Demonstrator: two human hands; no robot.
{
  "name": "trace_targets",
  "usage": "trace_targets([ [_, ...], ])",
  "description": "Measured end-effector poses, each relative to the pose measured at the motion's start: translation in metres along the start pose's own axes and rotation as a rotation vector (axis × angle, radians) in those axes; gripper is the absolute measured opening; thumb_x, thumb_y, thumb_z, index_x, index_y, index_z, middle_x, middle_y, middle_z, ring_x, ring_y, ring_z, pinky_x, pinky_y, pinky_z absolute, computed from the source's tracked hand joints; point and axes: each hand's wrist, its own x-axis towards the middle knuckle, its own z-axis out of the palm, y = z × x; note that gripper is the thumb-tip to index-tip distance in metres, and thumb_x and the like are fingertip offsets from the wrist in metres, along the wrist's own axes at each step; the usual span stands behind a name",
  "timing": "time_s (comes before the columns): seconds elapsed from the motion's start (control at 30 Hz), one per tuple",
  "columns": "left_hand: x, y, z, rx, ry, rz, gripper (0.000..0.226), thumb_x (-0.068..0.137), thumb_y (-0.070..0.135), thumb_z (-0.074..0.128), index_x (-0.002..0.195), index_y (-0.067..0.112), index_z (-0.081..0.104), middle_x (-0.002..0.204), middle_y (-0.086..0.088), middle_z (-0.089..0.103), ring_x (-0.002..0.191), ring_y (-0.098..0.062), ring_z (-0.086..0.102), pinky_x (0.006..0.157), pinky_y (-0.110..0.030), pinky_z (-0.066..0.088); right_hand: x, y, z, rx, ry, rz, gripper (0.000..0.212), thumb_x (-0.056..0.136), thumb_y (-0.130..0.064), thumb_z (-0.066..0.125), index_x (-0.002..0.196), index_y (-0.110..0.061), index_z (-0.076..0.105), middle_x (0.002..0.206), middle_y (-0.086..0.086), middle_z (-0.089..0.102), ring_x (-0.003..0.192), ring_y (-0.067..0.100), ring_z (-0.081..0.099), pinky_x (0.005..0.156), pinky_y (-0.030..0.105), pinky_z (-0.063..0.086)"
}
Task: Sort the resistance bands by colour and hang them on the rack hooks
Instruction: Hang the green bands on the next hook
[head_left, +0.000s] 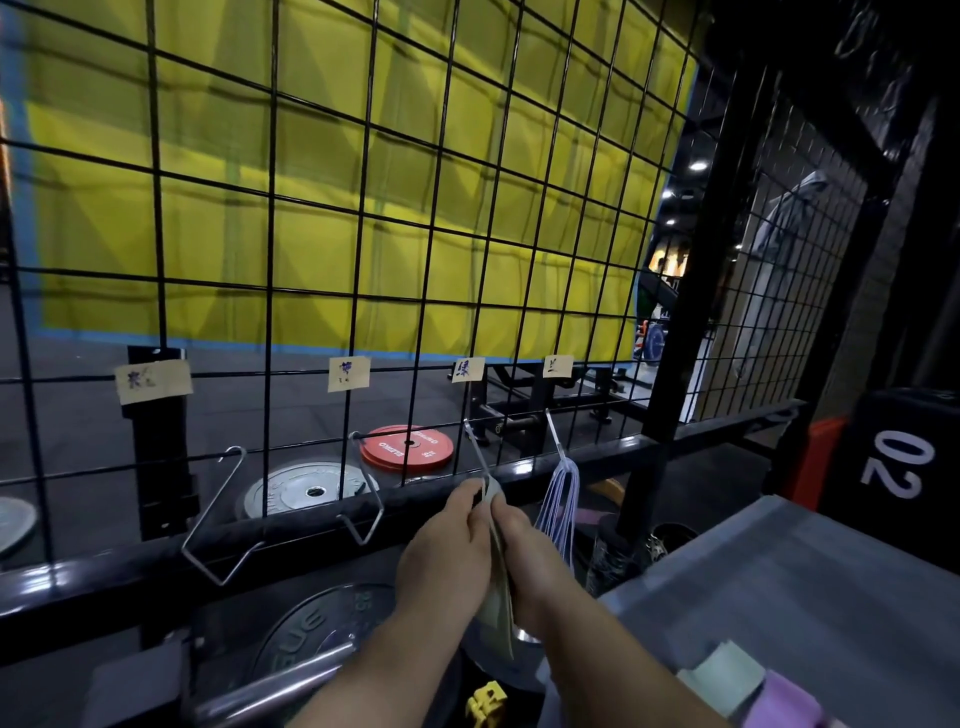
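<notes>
The left hand (447, 540) and right hand (524, 545) pinch a pale green band (500, 597) in their fingers at the hook (477, 449) at frame centre. If the loop misses that thin wire, it could drop onto the weight plate (322, 623) below. The wire rack (363, 208) spans the frame, with a grey counter (779, 571) at lower right.

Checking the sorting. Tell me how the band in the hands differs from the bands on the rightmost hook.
The held band is pale greenish-grey; the hung bands are bluish-lavender. The left hand and right hand pinch the held band at the third hook; the hung bands dangle free. The held band shows as a flat strip, the hung bands as thin strands. Both are at rack hooks.
</notes>
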Motion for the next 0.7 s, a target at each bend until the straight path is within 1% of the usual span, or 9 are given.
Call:
trace_targets([
  [0.1, 0.005, 0.002, -0.012, 0.185, 0.034, 0.060, 0.037, 0.102, 0.042, 0.028, 0.137, 0.041, 0.040, 0.123, 0.008, 0.062, 0.110, -0.015, 0.057, 0.083, -0.028, 0.044, 0.004, 0.000, 0.000, -0.020, 0.039, -0.038, 0.047, 0.097, -0.043, 0.051, 0.124, -0.005, 0.050, 0.113, 0.023, 0.066, 0.098, 0.033, 0.069, 0.074, 0.040, 0.055],
  [0.17, 0.009, 0.001, -0.014, 0.214, 0.013, 0.065, 0.038, 0.102, 0.043, 0.029, 0.138, 0.041, 0.042, 0.129, 0.008, 0.060, 0.116, -0.016, 0.055, 0.088, -0.029, 0.043, 0.008, 0.000, -0.001, -0.014, 0.046, -0.049, 0.065, 0.087, -0.048, 0.061, 0.128, 0.001, 0.048, 0.119, 0.027, 0.062, 0.107, 0.039, 0.064, 0.080, 0.042, 0.054],
  [0.2, 0.011, 0.001, -0.015, 0.187, -0.001, 0.053, 0.038, 0.101, 0.043, 0.032, 0.138, 0.042, 0.043, 0.131, 0.009, 0.059, 0.118, -0.015, 0.054, 0.090, -0.028, 0.042, 0.009, 0.000, -0.002, 0.001, 0.046, -0.044, 0.067, 0.086, -0.048, 0.063, 0.129, 0.001, 0.048, 0.119, 0.028, 0.062, 0.109, 0.040, 0.063, 0.081, 0.043, 0.054],
  [0.27, 0.012, 0.000, -0.013, 0.105, -0.024, 0.028, 0.036, 0.100, 0.042, 0.038, 0.135, 0.043, 0.046, 0.130, 0.010, 0.059, 0.117, -0.014, 0.054, 0.090, -0.028, 0.043, 0.009, 0.000, -0.004, 0.034, 0.044, -0.034, 0.057, 0.093, -0.044, 0.057, 0.128, 0.000, 0.048, 0.118, 0.026, 0.063, 0.106, 0.039, 0.065, 0.081, 0.043, 0.055],
  [0.33, 0.013, -0.004, -0.009, 0.036, -0.044, 0.006, 0.034, 0.098, 0.039, 0.044, 0.131, 0.045, 0.049, 0.124, 0.010, 0.062, 0.110, -0.013, 0.057, 0.088, -0.029, 0.046, 0.008, -0.001, -0.006, 0.029, 0.027, -0.035, 0.050, 0.098, -0.039, 0.051, 0.128, 0.001, 0.047, 0.114, 0.027, 0.064, 0.096, 0.036, 0.067, 0.073, 0.040, 0.056],
  [0.4, 0.014, -0.007, -0.006, -0.036, -0.063, -0.011, 0.031, 0.097, 0.037, 0.047, 0.126, 0.046, 0.051, 0.115, 0.012, 0.064, 0.101, -0.009, 0.059, 0.082, -0.028, 0.049, 0.008, -0.001, -0.006, -0.014, 0.009, -0.042, 0.054, 0.099, -0.041, 0.050, 0.129, 0.003, 0.046, 0.112, 0.029, 0.062, 0.092, 0.033, 0.066, 0.068, 0.037, 0.056],
  [0.5, 0.016, -0.008, -0.005, -0.108, -0.077, -0.014, 0.027, 0.095, 0.037, 0.049, 0.121, 0.045, 0.054, 0.108, 0.016, 0.063, 0.094, -0.004, 0.058, 0.073, -0.023, 0.045, 0.011, 0.000, -0.006, -0.040, 0.018, -0.028, 0.057, 0.096, -0.047, 0.051, 0.128, 0.000, 0.051, 0.120, 0.028, 0.062, 0.106, 0.038, 0.064, 0.075, 0.040, 0.055],
  [0.67, 0.020, -0.008, -0.003, -0.170, -0.006, 0.001, 0.019, 0.094, 0.039, 0.051, 0.110, 0.043, 0.061, 0.105, 0.016, 0.061, 0.096, -0.007, 0.058, 0.078, -0.027, 0.048, 0.017, 0.000, -0.011, -0.028, 0.027, -0.013, 0.047, 0.097, -0.046, 0.048, 0.125, -0.010, 0.060, 0.119, 0.016, 0.067, 0.114, 0.034, 0.062, 0.098, 0.049, 0.049],
  [0.7, 0.020, -0.008, -0.003, -0.174, 0.013, -0.004, 0.017, 0.095, 0.039, 0.051, 0.107, 0.042, 0.062, 0.105, 0.015, 0.062, 0.095, -0.008, 0.058, 0.078, -0.027, 0.048, 0.017, 0.000, -0.012, -0.014, 0.039, -0.014, 0.045, 0.098, -0.045, 0.047, 0.124, -0.012, 0.061, 0.118, 0.015, 0.068, 0.114, 0.033, 0.062, 0.098, 0.049, 0.049],
])
